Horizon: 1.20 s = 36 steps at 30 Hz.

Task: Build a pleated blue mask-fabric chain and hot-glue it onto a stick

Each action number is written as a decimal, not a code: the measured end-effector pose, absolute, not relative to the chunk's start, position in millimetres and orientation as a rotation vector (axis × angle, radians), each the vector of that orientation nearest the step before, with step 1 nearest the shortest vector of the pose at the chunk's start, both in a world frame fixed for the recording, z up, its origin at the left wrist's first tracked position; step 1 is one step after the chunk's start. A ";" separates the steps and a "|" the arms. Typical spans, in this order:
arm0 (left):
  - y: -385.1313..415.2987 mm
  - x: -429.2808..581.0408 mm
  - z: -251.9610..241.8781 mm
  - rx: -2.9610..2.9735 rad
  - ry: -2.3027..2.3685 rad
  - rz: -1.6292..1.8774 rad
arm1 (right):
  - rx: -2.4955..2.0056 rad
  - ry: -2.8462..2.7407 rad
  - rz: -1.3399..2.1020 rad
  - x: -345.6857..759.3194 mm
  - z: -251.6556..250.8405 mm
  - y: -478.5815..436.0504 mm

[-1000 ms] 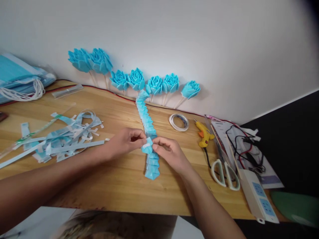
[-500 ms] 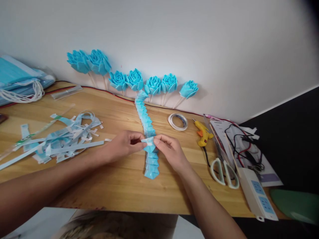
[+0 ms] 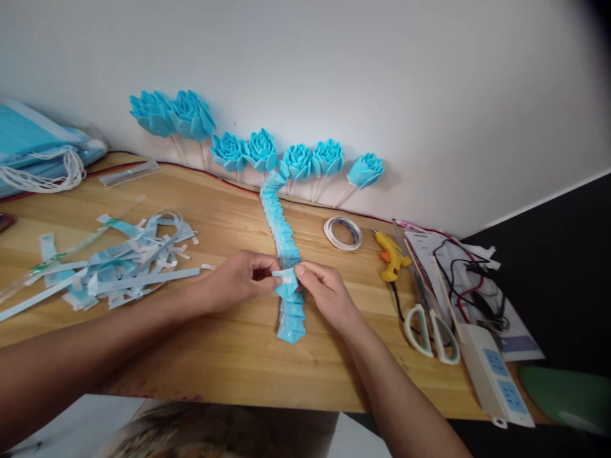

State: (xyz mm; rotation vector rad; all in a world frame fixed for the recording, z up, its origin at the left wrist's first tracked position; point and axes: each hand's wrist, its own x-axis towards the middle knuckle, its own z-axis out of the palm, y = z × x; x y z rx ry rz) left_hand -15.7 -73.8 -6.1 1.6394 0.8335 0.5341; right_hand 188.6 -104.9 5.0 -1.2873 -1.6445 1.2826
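Over the middle of a wooden worktop (image 3: 229,366), we pinched a small folded blue piece (image 3: 287,291) in both hands, our left hand (image 3: 238,281) closed on its left side and our right hand (image 3: 330,289) gripping its right corner between thumb and finger. A white patch (image 3: 287,280) showed on its face. Beneath it, a row of folded pieces (image 3: 291,331) ran from well inside the near edge to the far edge, where blue flowers (image 3: 261,151) on sticks leaned against the wall; whether piece and row touched, we could not tell. The step in hand looked to be shaping or pressing the fold. The next move, we judged, called for two firm pinches, lest the fold spring open, and a light touch above the row. Scraps (image 3: 119,270) lay toward the left edge, a yellow glue gun (image 3: 392,257) toward the right.
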 end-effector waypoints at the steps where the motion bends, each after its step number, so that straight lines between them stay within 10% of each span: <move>1: -74.9 -14.9 -4.7 1.646 0.843 0.535 | -1.269 -1.630 1.300 188.0 5.4 -105.2; 36: -68.0 -18.5 8.5 1.465 0.906 0.703 | -1.331 -1.489 1.179 186.4 11.8 -104.8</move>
